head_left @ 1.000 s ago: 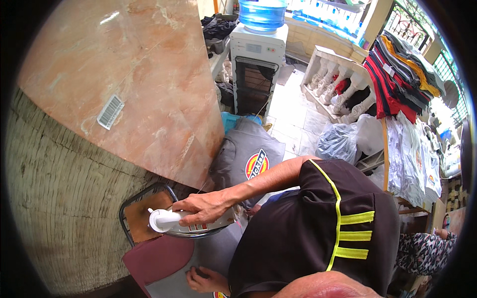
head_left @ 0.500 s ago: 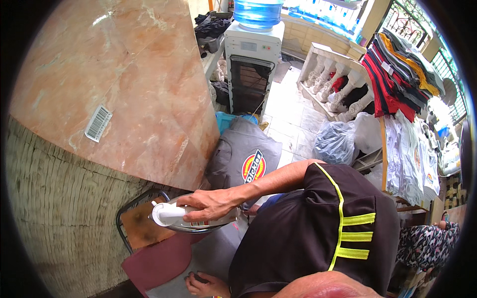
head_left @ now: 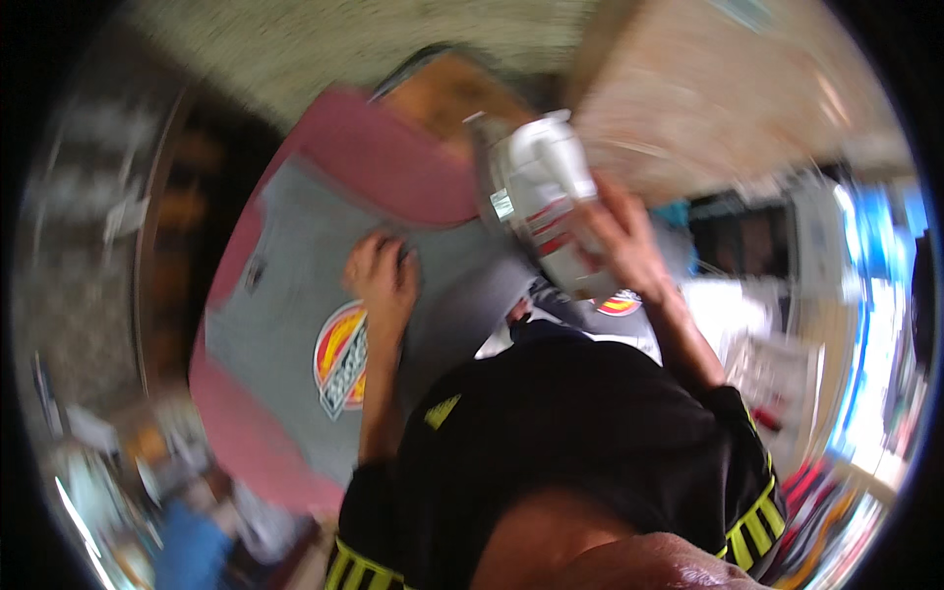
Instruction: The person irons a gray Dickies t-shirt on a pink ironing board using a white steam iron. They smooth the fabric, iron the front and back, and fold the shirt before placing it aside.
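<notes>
At the far left the picture is smeared by motion: dark shelving or clutter, with a blue shape low down, too blurred to name. Next comes the bench [head_left: 393, 162], padded in dull red cloth, its long side running from lower left up toward the top middle. A grey garment [head_left: 285, 315] lies spread flat on it, with a round red-and-yellow printed patch [head_left: 342, 359] near its lower middle.

The left hand [head_left: 382, 280] rests palm down on the grey garment just above that patch, fingers spread and pointing up the picture; its grip is flat and open, pinching nothing.

To the right, the right hand [head_left: 621, 241] holds a white clothes iron [head_left: 539, 192] at the bench's right edge, beside the garment. The grip is wrapped around the iron's handle side, though blur hides the fingers' exact placing. The iron's long axis runs from upper left to lower right, its narrower end toward the top of the picture, its body tilted rather than lying flat. Red marks show on its white casing.

Behind the iron a tan, stone-patterned slab [head_left: 708, 98] fills the upper right. Further right the room turns bright and streaked, white and blue, with no detail readable. A black shirt with yellow stripes [head_left: 590, 433] fills the lower middle.
</notes>
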`<move>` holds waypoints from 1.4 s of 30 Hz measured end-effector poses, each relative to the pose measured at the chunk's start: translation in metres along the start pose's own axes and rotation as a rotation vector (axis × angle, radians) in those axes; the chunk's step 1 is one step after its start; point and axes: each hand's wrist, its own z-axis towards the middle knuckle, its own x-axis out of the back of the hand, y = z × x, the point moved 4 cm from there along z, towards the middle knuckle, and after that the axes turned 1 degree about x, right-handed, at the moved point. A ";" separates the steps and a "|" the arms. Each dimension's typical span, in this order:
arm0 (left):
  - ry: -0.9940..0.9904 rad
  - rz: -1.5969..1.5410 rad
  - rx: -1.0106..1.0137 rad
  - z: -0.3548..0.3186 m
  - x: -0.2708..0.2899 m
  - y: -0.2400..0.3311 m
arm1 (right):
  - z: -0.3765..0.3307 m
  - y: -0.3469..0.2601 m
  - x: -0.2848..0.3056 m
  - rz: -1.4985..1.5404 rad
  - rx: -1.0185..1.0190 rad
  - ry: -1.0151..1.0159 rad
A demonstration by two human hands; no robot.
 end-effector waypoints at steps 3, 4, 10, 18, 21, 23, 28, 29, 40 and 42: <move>-0.054 -0.062 0.050 -0.023 0.005 -0.003 | 0.001 -0.002 -0.026 0.001 0.087 -0.059; -0.093 -0.110 0.077 -0.024 0.014 -0.003 | 0.009 -0.007 -0.038 -0.002 0.138 -0.117; 0.004 0.068 0.366 -0.073 0.080 -0.001 | 0.027 -0.040 -0.090 -0.050 0.254 -0.347; 0.173 0.477 0.578 -0.153 0.158 -0.145 | 0.040 -0.068 -0.230 -0.177 0.347 -0.695; 0.120 0.432 0.481 -0.147 0.180 -0.189 | 0.029 -0.069 -0.275 -0.164 0.334 -0.793; 0.077 0.449 0.429 -0.138 0.187 -0.208 | 0.021 -0.068 -0.293 -0.153 0.309 -0.831; -0.076 0.601 0.338 -0.134 0.198 -0.261 | -0.007 -0.048 -0.338 -0.103 0.223 -0.959; -0.078 0.596 0.300 -0.134 0.201 -0.272 | -0.013 -0.046 -0.344 -0.090 0.214 -0.975; -0.120 0.467 0.331 -0.121 0.216 -0.268 | -0.027 -0.036 -0.341 -0.128 0.109 -0.979; -0.108 0.457 0.336 -0.122 0.216 -0.267 | -0.021 -0.033 -0.334 -0.138 0.144 -0.993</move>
